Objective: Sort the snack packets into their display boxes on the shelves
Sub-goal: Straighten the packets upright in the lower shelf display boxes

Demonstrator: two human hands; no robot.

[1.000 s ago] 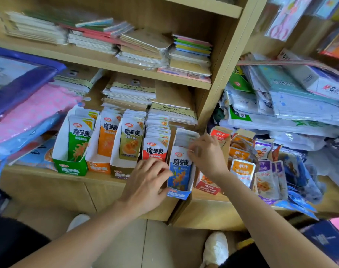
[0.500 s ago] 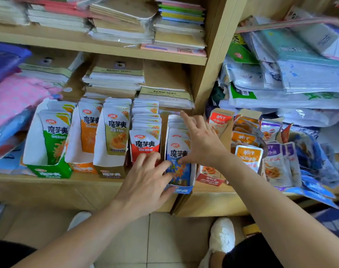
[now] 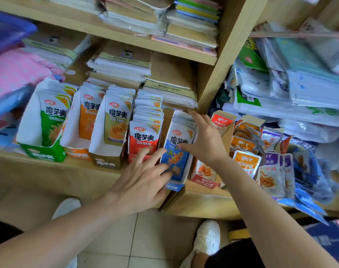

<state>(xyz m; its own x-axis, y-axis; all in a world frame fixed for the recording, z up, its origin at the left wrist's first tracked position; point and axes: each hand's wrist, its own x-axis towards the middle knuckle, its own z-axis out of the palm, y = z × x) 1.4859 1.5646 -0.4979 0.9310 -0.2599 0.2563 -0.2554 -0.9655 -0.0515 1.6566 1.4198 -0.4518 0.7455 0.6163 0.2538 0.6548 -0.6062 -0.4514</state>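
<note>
1. Blue konjac snack packets (image 3: pixel 174 157) stand upright in their blue display box (image 3: pixel 173 187), between the 2 hands. The box's front lip shows just under the left fingertips.
2. 1 second ago the right hand (image 3: pixel 203 140) was bunched over the top of this stack, as if tucking a packet in. Now it lies spread, with the thumb on the front packet's face and the fingers reaching over the top edges toward the back of the row.
3. The left hand (image 3: pixel 143 178) has opened as well, from loosely curled at the box front to fanned. Its tips rest on the lower face of the front packet and across the red packets' box (image 3: pixel 143 140) just to its left.
4. Neither hand pinches anything; both press flat.
5. My reading is that the blue flavour is now seated and the hands are only squaring and steadying the stack.
6. The remaining work probably lies right of the right hand. There, orange fish-snack packets (image 3: pixel 246 161) and purple packets (image 3: pixel 271 171) sit loose and jumbled beside a red-topped box (image 3: pixel 221 120).
7. Left of the left hand, the olive box (image 3: pixel 106 161), orange box (image 3: pixel 77 153) and green box (image 3: pixel 43 153) already hold tidy rows.
</note>
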